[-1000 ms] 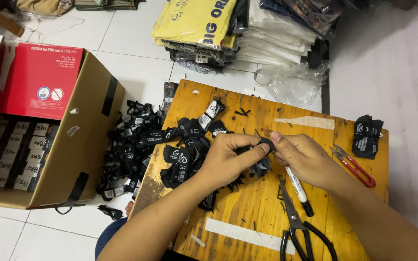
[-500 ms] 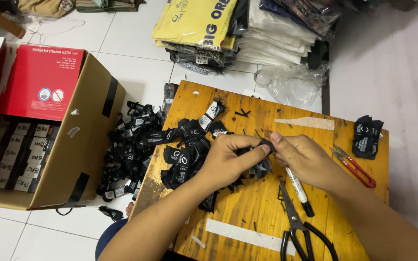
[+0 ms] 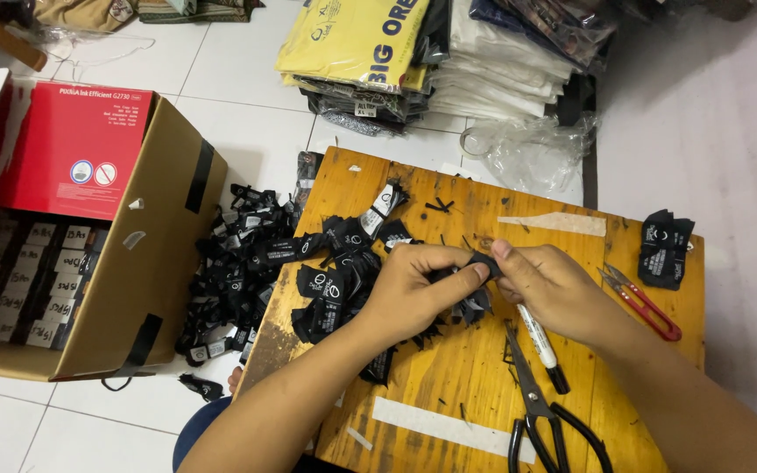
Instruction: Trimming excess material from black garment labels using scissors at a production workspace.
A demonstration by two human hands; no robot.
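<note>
**A:** What are the hands doing?

**B:** Both meet over the middle of a wooden board. The left hand and the right hand come together fingertip to fingertip, pinching one small black label between them. The left thumb and forefinger grip its left end, and the right fingers grip its right end. Neither hand is spread flat.

**B:** Just under the hands, a few more black labels stick out, touching the board.

**A:** What lies around them?

**B:** To the left of the left hand, a heap of black labels with white print covers the board's upper left part. More of them spill off the edge into a pile on the floor, between the board and a cardboard box. The box stands open, with rows of bundled labels inside and a red flap raised.

**A:** Any tools?

**B:** Below the right hand lies a marker, partly under the wrist. Beside it, large black scissors rest closed, handles toward the person. Small red snips lie to the right, and a separate little stack of black labels sits near the board's right edge. Folded clothes are stacked on the floor beyond the board.
</note>
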